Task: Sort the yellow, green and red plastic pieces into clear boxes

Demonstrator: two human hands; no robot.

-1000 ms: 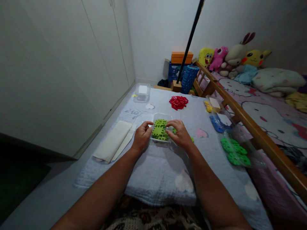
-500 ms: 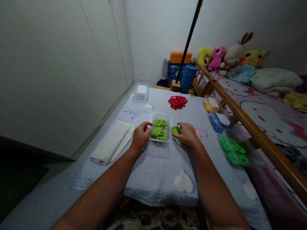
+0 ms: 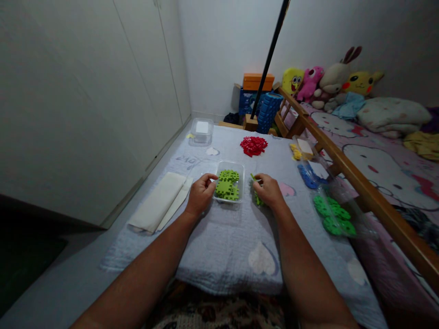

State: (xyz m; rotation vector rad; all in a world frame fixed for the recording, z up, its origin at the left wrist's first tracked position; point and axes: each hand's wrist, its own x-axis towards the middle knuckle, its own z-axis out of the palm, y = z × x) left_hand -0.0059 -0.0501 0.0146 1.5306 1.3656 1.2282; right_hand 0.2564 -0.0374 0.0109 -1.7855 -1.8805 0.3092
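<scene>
A clear plastic container (image 3: 241,183) stands at the middle of the table with several light-green notched building pieces (image 3: 227,186) in it. My left hand (image 3: 203,193) is at its left side, fingers curled with the thumb and forefinger at the rim. To the right of the container, my right hand (image 3: 268,189) pinches a light-green notched piece (image 3: 253,177), tilted on edge between thumb and fingers. More light-green pieces (image 3: 258,199) lie on the cloth under that hand, partly hidden by it.
A red pile of small pieces (image 3: 254,146) lies farther back. Folded beige cloth (image 3: 159,201) is at the left, a lidded clear box (image 3: 201,130) at the back left. Along the right edge are containers of green pieces (image 3: 334,214), blue pieces (image 3: 307,177) and yellow pieces (image 3: 295,151), beside a wooden bed rail (image 3: 343,164).
My right hand has closed on a light-green piece and tipped it up from the cloth, shifting slightly right. My left hand stays by the container's rim.
</scene>
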